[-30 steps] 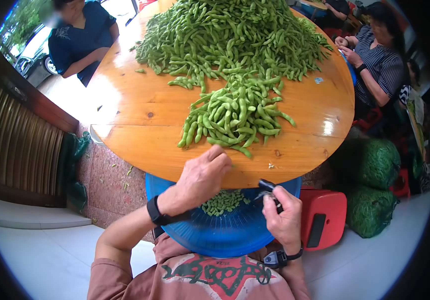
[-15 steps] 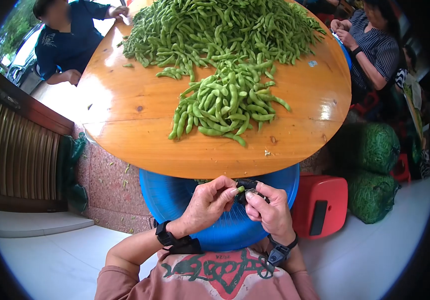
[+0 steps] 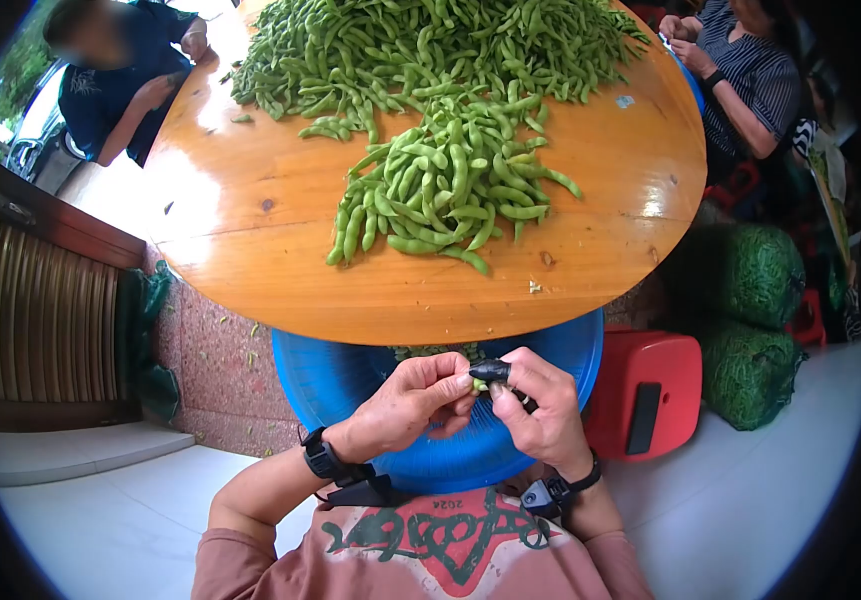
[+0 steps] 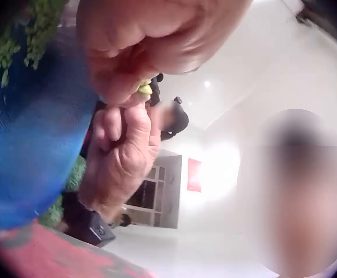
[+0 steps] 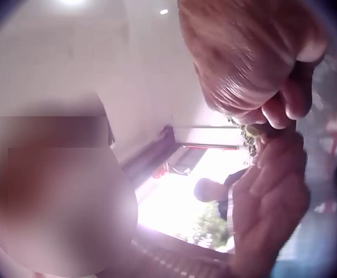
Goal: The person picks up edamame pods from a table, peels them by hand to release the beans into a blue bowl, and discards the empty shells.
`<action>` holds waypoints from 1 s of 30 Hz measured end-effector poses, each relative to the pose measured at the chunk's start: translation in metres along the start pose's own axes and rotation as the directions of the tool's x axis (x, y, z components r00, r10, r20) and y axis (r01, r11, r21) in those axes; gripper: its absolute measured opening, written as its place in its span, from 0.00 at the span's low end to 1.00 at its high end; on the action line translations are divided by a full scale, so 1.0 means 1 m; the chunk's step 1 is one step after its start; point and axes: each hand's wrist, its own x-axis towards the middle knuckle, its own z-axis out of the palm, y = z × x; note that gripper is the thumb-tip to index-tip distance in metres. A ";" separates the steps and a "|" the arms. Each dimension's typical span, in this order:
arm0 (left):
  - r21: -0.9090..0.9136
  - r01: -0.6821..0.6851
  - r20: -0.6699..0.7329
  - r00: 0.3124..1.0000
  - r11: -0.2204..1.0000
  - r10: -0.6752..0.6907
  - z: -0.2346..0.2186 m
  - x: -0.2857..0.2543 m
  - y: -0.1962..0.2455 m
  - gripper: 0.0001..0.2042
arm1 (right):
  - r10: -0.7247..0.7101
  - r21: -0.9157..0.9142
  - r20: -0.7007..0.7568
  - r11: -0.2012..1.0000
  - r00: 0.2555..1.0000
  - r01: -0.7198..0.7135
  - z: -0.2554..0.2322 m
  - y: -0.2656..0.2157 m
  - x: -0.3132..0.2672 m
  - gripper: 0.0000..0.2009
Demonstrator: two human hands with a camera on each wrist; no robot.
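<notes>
Over the blue basin point(image 3: 450, 462) my two hands meet at their fingertips. My left hand point(image 3: 400, 408) pinches a green edamame pod point(image 3: 479, 384) between thumb and fingers. From the other side my right hand point(image 3: 547, 412) grips the same pod, a black cover point(image 3: 490, 370) at its index fingertip. Only a small green piece of the pod shows in the left wrist view, as fingers hide the rest. Shelled beans point(image 3: 430, 351) lie in the basin, mostly hidden by the table edge and hands.
A small heap of edamame pods point(image 3: 450, 190) lies on the wooden table point(image 3: 250, 250), in front of a much larger pile point(image 3: 420, 50). To the right stand a red stool point(image 3: 650, 390) and full green net sacks point(image 3: 750, 370). Two people sit at the table's far sides.
My left hand has come back from the table edge to the right hand, bringing a pod. Both hands now work close together on it over the basin.
</notes>
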 end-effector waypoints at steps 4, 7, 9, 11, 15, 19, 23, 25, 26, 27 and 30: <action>0.500 0.085 -0.108 0.994 0.862 -0.036 0.001 -0.006 0.010 0.06 | -0.271 -0.513 0.088 0.813 0.959 0.277 0.007 0.004 -0.007 0.05; 0.910 -0.344 0.205 0.858 0.231 0.470 -0.007 -0.006 0.002 0.05 | -0.261 -0.585 -0.027 0.787 0.965 0.197 0.000 0.001 -0.009 0.07; 0.932 -0.320 0.200 0.847 0.172 0.492 -0.010 -0.009 0.001 0.07 | -0.167 -0.552 -0.102 0.830 0.981 0.084 -0.005 -0.001 -0.010 0.10; 0.948 -0.266 0.154 0.866 0.177 0.476 -0.007 -0.012 0.005 0.07 | -0.035 -0.451 -0.099 0.892 0.994 -0.013 -0.006 -0.010 -0.010 0.08; 0.926 -0.241 0.091 0.889 0.289 0.448 0.006 -0.009 0.008 0.05 | 0.080 -0.267 -0.062 0.959 0.995 -0.094 0.009 -0.009 -0.007 0.07; 0.886 -0.223 0.013 0.888 0.406 0.459 0.008 -0.011 0.006 0.02 | 0.052 -0.314 -0.034 0.948 0.998 -0.060 0.003 0.006 -0.009 0.10; 0.869 -0.210 -0.011 0.898 0.448 0.441 0.008 -0.009 0.006 0.03 | 0.056 -0.322 -0.069 0.944 0.996 -0.075 0.000 -0.001 -0.008 0.10; 0.843 -0.195 -0.036 0.910 0.501 0.414 0.011 -0.005 0.005 0.03 | 0.061 -0.256 -0.096 0.963 0.994 -0.084 0.003 -0.002 -0.005 0.10; 0.814 -0.177 -0.062 0.921 0.553 0.385 0.013 -0.004 0.004 0.04 | 0.023 -0.247 -0.052 0.968 0.998 -0.035 0.003 0.002 -0.005 0.10; 0.815 -0.177 -0.059 0.922 0.551 0.383 0.013 -0.004 0.004 0.04 | -0.016 -0.234 -0.008 0.972 1.000 0.013 0.004 0.007 -0.004 0.10; 0.751 -0.134 -0.119 0.936 0.646 0.331 0.011 -0.004 0.006 0.04 | 0.024 -0.319 -0.015 0.947 1.000 -0.027 -0.004 0.010 -0.007 0.11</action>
